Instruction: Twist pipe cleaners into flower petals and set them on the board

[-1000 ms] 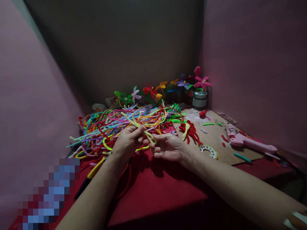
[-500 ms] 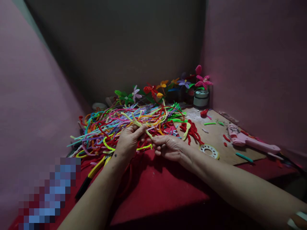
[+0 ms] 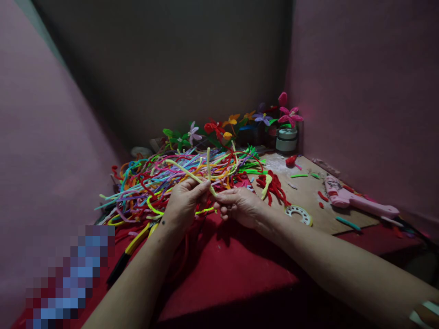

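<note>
A pale yellow pipe cleaner [image 3: 185, 170] is pinched between my two hands in front of a colourful heap. My left hand [image 3: 187, 198] is closed on its middle, thumb on top; two fuzzy ends stick out beyond, one slanting left and one standing upright. My right hand [image 3: 238, 204] pinches the short near end, close to the left fingertips. Behind and beneath lies a tangled pile of pipe cleaners [image 3: 137, 192] in many colours. A red bundle of pipe-cleaner pieces [image 3: 276, 189] with a pale yellow piece [image 3: 266, 186] on it rests right of my right hand.
Yellow-and-black handled pliers [image 3: 135, 242] lie left on the red cloth [image 3: 219, 283]. On the board [image 3: 308, 187] are a white ring-shaped spool [image 3: 297, 214], a pink glue gun [image 3: 360, 203] and cut scraps. Pipe-cleaner flowers [image 3: 214, 130] and a grey jar [image 3: 286, 140] stand at the back.
The two far ends of the pale yellow pipe cleaner have spread apart, one swinging upright. Both hands keep their hold, and my right hand has shifted slightly left.
</note>
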Available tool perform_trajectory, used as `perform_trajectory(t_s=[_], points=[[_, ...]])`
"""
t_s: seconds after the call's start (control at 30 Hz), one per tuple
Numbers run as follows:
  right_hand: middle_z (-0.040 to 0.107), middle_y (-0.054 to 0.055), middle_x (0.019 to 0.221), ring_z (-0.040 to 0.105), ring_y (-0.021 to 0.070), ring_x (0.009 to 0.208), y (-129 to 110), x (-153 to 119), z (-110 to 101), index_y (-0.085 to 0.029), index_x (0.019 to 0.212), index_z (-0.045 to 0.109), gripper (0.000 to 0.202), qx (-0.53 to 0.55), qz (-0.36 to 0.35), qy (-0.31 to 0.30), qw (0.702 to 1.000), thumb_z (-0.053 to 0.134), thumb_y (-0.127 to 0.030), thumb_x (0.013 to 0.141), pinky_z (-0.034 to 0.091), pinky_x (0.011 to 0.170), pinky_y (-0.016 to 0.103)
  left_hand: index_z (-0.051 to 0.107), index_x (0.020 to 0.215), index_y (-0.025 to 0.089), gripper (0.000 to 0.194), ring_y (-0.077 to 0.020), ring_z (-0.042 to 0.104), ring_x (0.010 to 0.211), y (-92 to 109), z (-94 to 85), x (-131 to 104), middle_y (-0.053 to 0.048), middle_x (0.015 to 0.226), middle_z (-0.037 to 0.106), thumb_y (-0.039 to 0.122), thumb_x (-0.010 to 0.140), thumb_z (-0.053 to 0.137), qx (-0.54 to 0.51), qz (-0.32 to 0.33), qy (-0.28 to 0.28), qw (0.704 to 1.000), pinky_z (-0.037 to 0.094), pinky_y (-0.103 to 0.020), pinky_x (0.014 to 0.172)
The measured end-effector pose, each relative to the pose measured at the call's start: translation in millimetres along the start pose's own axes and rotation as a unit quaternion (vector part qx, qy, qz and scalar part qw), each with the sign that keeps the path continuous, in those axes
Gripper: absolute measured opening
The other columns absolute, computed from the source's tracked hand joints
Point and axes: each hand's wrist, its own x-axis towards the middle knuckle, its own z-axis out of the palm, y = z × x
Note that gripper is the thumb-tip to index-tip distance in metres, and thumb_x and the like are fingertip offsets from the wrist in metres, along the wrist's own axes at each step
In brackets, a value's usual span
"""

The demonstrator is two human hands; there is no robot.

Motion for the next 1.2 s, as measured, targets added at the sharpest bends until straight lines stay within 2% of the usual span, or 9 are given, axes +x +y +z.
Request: perform_trajectory(t_s=[0.13, 0.23, 0.37, 0.57, 0.7, 0.87, 1.0, 1.1, 1.2], points=[[0.056, -0.001, 0.053, 0.045, 0.0055, 0.038, 3.7, 1.0, 0.8, -0.010, 0.072, 0.061, 0.020, -0.027, -0.026, 0.005, 0.999, 0.064, -0.029, 0.071, 0.035, 0.038, 0.019, 0.058, 0.069, 0.013, 0.022, -0.0048, 0.043, 0.043, -1.7, -1.7, -0.6, 0.004, 0.050, 0.049, 0.033, 0.069, 0.067, -0.018, -0.026, 0.001, 1.000, 0.031, -0.016, 0.042], [0.055, -0.002, 0.051, 0.042, 0.0046, 0.036, 5.1, 0.8, 2.0, -0.011, 0.067, 0.058, 0.028, -0.072, -0.047, 0.027, 0.996, 0.066, -0.038, 0.068, 0.033, 0.035, 0.018, 0.061, 0.073, 0.012, 0.022, -0.0055, 0.043, 0.042, -4.3, -2.0, -1.3, 0.003, 0.053, 0.051, 0.033, 0.069, 0.067, 0.011, -0.042, -0.040, 0.998, 0.030, -0.017, 0.040], [0.052, -0.003, 0.049, 0.039, 0.0041, 0.034, 4.6, -0.2, 2.4, -0.012, 0.063, 0.057, 0.034, -0.128, -0.063, 0.043, 0.989, 0.063, -0.045, 0.069, 0.031, 0.033, 0.018, 0.063, 0.070, 0.010, 0.021, -0.0065, 0.042, 0.041, -5.0, 1.4, -2.4, 0.002, 0.050, 0.050, 0.032, 0.069, 0.066, 0.051, -0.013, -0.048, 0.997, 0.028, -0.019, 0.037], [0.051, -0.003, 0.048, 0.038, 0.0043, 0.037, 3.5, -4.3, 6.8, -0.012, 0.061, 0.058, 0.026, -0.249, -0.113, 0.039, 0.961, 0.057, -0.034, 0.074, 0.027, 0.037, 0.019, 0.060, 0.062, 0.011, 0.017, -0.0061, 0.042, 0.040, -1.1, 6.1, -2.9, 0.003, 0.045, 0.049, 0.026, 0.069, 0.065, 0.058, 0.003, 0.032, 0.998, 0.031, -0.018, 0.039], [0.043, -0.005, 0.045, 0.034, 0.0036, 0.040, 2.5, -8.0, 13.1, -0.012, 0.058, 0.056, 0.023, -0.310, -0.169, 0.089, 0.931, 0.054, -0.027, 0.075, 0.025, 0.040, 0.018, 0.059, 0.061, 0.011, 0.019, -0.0058, 0.041, 0.039, 0.7, 3.4, -2.9, 0.003, 0.044, 0.049, 0.028, 0.068, 0.065, 0.032, -0.012, 0.024, 0.999, 0.031, -0.018, 0.039], [0.052, -0.003, 0.056, 0.039, 0.0049, 0.042, 0.3, -9.3, 12.5, -0.014, 0.067, 0.056, 0.025, -0.237, -0.136, 0.077, 0.959, 0.059, -0.038, 0.072, 0.029, 0.041, 0.020, 0.057, 0.056, 0.011, 0.021, -0.0044, 0.038, 0.038, 3.1, 0.5, -3.2, 0.004, 0.042, 0.045, 0.027, 0.065, 0.068, -0.006, -0.039, 0.014, 0.999, 0.028, -0.017, 0.038], [0.050, -0.002, 0.053, 0.038, 0.0057, 0.044, -0.2, -10.0, 10.1, -0.014, 0.059, 0.056, 0.024, -0.251, -0.157, 0.053, 0.954, 0.061, -0.034, 0.070, 0.029, 0.044, 0.021, 0.059, 0.059, 0.012, 0.022, -0.0051, 0.039, 0.036, 3.4, 1.3, -4.0, 0.003, 0.042, 0.047, 0.030, 0.064, 0.069, 0.001, -0.058, -0.009, 0.998, 0.027, -0.017, 0.035], [0.048, -0.002, 0.049, 0.037, 0.0066, 0.046, 0.8, -10.0, 8.8, -0.014, 0.054, 0.055, 0.023, -0.316, -0.181, 0.079, 0.928, 0.058, -0.028, 0.072, 0.028, 0.047, 0.022, 0.058, 0.058, 0.012, 0.022, -0.0053, 0.036, 0.030, 6.0, 7.5, -7.3, 0.003, 0.039, 0.047, 0.031, 0.064, 0.068, 0.047, -0.079, 0.015, 0.996, 0.023, -0.017, 0.030], [0.044, -0.002, 0.048, 0.035, 0.0074, 0.048, 3.7, -9.5, 8.0, -0.015, 0.048, 0.050, 0.028, -0.451, -0.269, 0.130, 0.841, 0.055, -0.023, 0.075, 0.025, 0.051, 0.024, 0.054, 0.050, 0.013, 0.025, -0.0048, 0.032, 0.026, 10.7, 17.1, -12.2, 0.004, 0.033, 0.043, 0.028, 0.065, 0.066, 0.091, -0.078, 0.058, 0.991, 0.018, -0.018, 0.028]])
